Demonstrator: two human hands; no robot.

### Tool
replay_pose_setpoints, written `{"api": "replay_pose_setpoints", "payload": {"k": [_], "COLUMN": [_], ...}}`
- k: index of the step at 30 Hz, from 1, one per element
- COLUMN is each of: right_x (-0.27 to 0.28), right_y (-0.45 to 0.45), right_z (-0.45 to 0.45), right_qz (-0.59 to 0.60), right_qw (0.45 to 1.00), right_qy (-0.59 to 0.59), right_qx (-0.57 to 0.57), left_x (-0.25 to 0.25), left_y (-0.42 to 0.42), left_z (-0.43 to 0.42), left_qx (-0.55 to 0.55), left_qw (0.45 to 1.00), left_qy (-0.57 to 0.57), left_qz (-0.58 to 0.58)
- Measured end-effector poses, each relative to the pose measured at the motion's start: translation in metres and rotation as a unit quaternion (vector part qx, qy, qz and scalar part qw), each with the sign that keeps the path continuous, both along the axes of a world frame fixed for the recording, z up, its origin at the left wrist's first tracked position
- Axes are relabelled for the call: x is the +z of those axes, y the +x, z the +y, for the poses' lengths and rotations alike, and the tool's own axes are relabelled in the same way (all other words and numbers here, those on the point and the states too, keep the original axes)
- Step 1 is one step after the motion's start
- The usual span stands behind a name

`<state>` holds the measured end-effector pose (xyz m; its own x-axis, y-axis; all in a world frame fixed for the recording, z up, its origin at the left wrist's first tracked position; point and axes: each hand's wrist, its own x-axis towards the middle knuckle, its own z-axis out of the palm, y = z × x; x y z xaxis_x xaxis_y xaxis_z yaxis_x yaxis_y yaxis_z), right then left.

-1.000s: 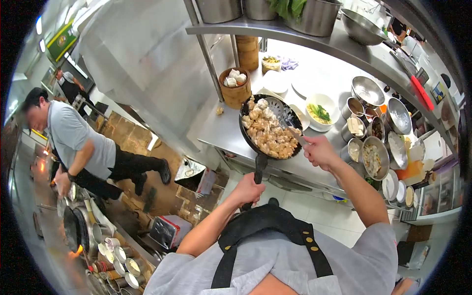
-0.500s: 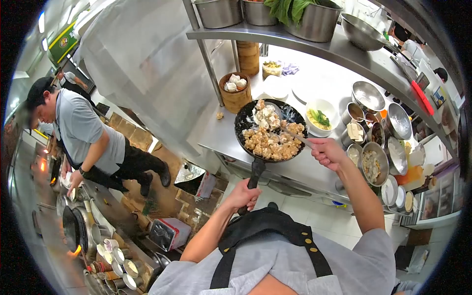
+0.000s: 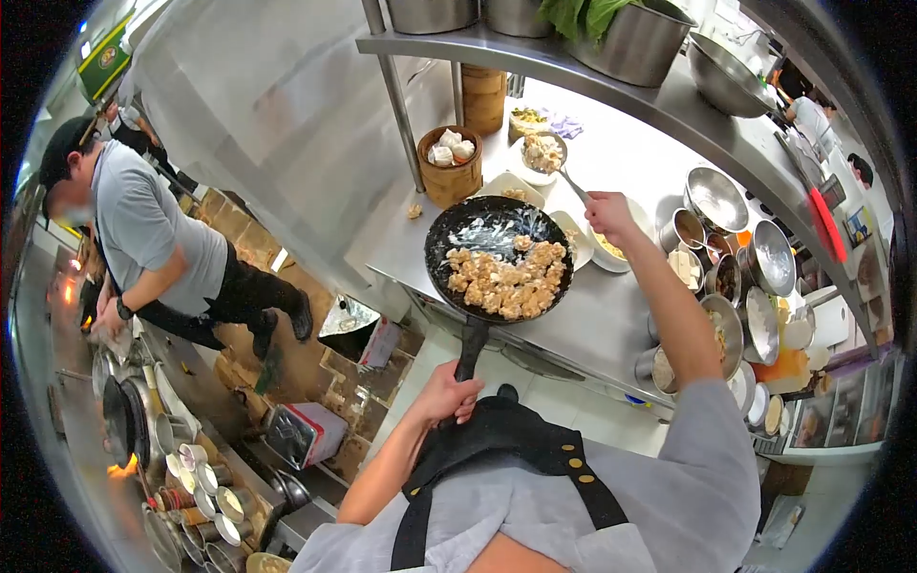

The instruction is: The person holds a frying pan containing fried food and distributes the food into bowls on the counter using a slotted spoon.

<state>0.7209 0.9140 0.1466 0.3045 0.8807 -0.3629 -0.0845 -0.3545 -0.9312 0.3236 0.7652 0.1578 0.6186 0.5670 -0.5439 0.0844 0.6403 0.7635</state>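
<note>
My left hand (image 3: 446, 393) is wrapped around the handle of a black frying pan (image 3: 457, 224). Chunky, light-brown coated food (image 3: 511, 279) fills the pan's near part, while white smears show on its far part. In my right hand (image 3: 611, 218) is the handle of a metal ladle (image 3: 576, 187). Its bowl carries a heap of the same food (image 3: 543, 152), held beyond the pan over white dishes. A white dish (image 3: 495, 183) with a little food on it sits behind the pan's far rim. My right forearm partly hides a white bowl (image 3: 638, 219) with yellowish food.
A bamboo steamer (image 3: 452, 181) with white buns stands at the counter's left edge. Metal bowls (image 3: 716, 198) and pots crowd the right side. Overhead runs a steel shelf (image 3: 535, 62) holding pots. At left, a co-worker (image 3: 162, 205) stands by a stove with flames.
The ladle has lifted out of the pan with food and moved away, over the dishes behind it. The pan has shifted slightly left and nearer, showing more bare surface.
</note>
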Motion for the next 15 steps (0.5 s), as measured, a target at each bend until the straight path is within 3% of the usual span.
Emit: {"api": "replay_pose_setpoints", "payload": {"k": [2,3,4,5,8,10,12,13,15], "right_x": [-0.038,-0.057,-0.072,-0.085,-0.067,-0.06,-0.049,-0.048,-0.013], "right_y": [-0.003,-0.002,-0.003,-0.001,-0.024,-0.023,-0.02,-0.015,-0.035], "right_z": [0.028,0.035,0.041,0.046,0.026,0.019,0.005,-0.01,-0.058], "right_qz": [-0.207,-0.208,-0.436,-0.636,-0.631,-0.667,-0.65,-0.659,-0.568], "right_qw": [0.977,0.977,0.899,0.764,0.764,0.733,0.753,0.74,0.797], "right_qy": [0.021,0.019,0.025,0.031,-0.049,-0.03,0.015,0.1,0.191], "right_qx": [-0.047,-0.042,0.032,0.105,0.123,0.132,0.099,0.091,0.074], "left_x": [0.001,0.004,0.006,0.005,0.003,-0.003,-0.011,-0.015,-0.016], "left_y": [-0.008,-0.011,-0.014,-0.017,-0.024,-0.03,-0.034,-0.037,-0.041], "left_z": [-0.006,-0.01,-0.013,-0.016,-0.02,-0.018,-0.016,-0.014,-0.011], "left_qx": [0.006,0.014,0.022,0.033,0.034,0.039,0.04,0.042,0.043], "left_qw": [1.0,1.0,0.999,0.999,0.999,0.999,0.999,0.999,0.999], "left_qy": [0.001,-0.011,-0.023,-0.021,-0.007,-0.009,-0.015,-0.004,0.004], "left_qz": [-0.002,0.001,0.004,0.009,0.027,0.025,0.03,0.019,0.003]}}
